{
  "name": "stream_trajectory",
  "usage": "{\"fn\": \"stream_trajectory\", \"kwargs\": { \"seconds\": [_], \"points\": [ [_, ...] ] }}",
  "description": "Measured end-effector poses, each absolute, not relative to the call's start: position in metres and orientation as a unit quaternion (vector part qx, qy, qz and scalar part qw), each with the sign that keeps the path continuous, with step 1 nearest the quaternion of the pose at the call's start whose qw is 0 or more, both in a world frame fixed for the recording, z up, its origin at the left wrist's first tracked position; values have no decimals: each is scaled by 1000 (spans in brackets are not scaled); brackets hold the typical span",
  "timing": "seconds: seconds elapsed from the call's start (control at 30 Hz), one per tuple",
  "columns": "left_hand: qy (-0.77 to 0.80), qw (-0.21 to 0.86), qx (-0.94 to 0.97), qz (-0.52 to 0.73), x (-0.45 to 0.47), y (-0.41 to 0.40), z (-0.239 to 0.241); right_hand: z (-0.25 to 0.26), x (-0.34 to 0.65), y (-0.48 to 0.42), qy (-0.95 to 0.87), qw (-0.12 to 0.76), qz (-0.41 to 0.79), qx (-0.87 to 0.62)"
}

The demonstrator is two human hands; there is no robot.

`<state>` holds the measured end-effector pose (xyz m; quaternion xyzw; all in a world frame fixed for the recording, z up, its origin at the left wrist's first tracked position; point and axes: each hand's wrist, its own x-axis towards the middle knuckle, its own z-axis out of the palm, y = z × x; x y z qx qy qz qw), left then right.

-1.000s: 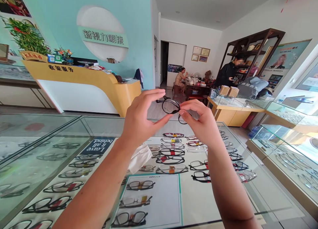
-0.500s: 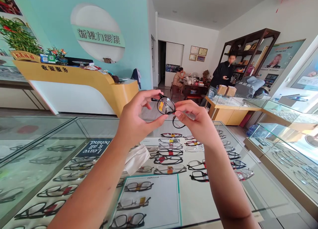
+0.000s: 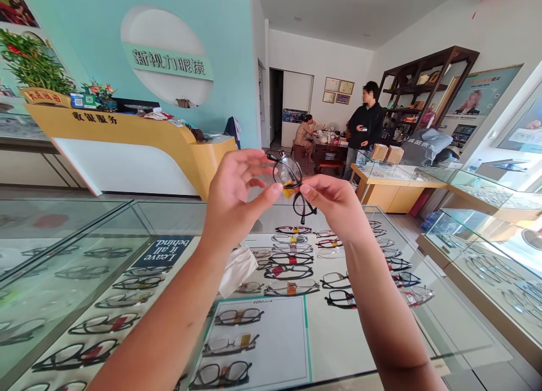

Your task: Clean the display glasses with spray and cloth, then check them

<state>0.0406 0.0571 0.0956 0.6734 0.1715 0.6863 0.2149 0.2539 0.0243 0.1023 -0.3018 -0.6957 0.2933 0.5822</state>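
Observation:
A pair of black-rimmed eyeglasses is held up over the glass counter, tilted so that one lens is higher than the other. A yellow tag shows at the upper lens's lower edge. My right hand pinches the frame near the bridge between thumb and fingers. My left hand curves around the upper lens, its thumb at the lower rim and fingertips by the temple hinge. Part of the lower lens lies behind my right fingers. Beneath my hands, a crumpled white cloth rests on the counter.
Several rows of eyeglasses lie in the glass display counter below. To the right stand more glass cases. A yellow-fronted cashier desk is at the back left. One person stands at the back; another sits by a table.
The eyeglasses have turned and tilted between my hands, so the lower lens and a temple show more. The standing person has moved left and is more upright.

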Motion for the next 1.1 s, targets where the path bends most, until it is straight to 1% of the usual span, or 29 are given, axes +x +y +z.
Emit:
{"fn": "stream_trajectory", "kwargs": {
  "seconds": [0.07, 0.13, 0.3, 0.5, 0.63, 0.77, 0.83, 0.9, 0.97, 1.1],
  "points": [
    [217, 155, 649, 712, 45, 49, 95, 101, 254, 25, -689, 593, 280, -309],
    [261, 132, 655, 697, 50, 39, 94, 100, 253, 25, -684, 607, 258, -313],
    [305, 192, 698, 619, 60, 26, 93, 93, 244, 20, -668, 638, 179, -338],
    [302, 277, 710, 574, 73, 34, 82, 74, 243, -8, -668, 628, 32, -398],
    [310, 302, 724, 537, 87, 37, 72, 60, 260, -33, -680, 592, 57, -428],
    [340, 273, 752, 494, 98, 41, 62, 41, 291, -34, -688, 577, 70, -435],
    [358, 251, 769, 466, 104, 42, 56, 29, 315, -25, -646, 611, 35, -456],
    [372, 221, 793, 429, 110, 42, 50, 17, 342, -13, -568, 668, 14, -481],
    [383, 186, 821, 381, 117, 41, 42, 7, 369, -1, -497, 713, 41, -493],
    [430, 119, 862, 241, 134, 40, 27, -7, 407, 19, -416, 756, 96, -496]
  ]
}}
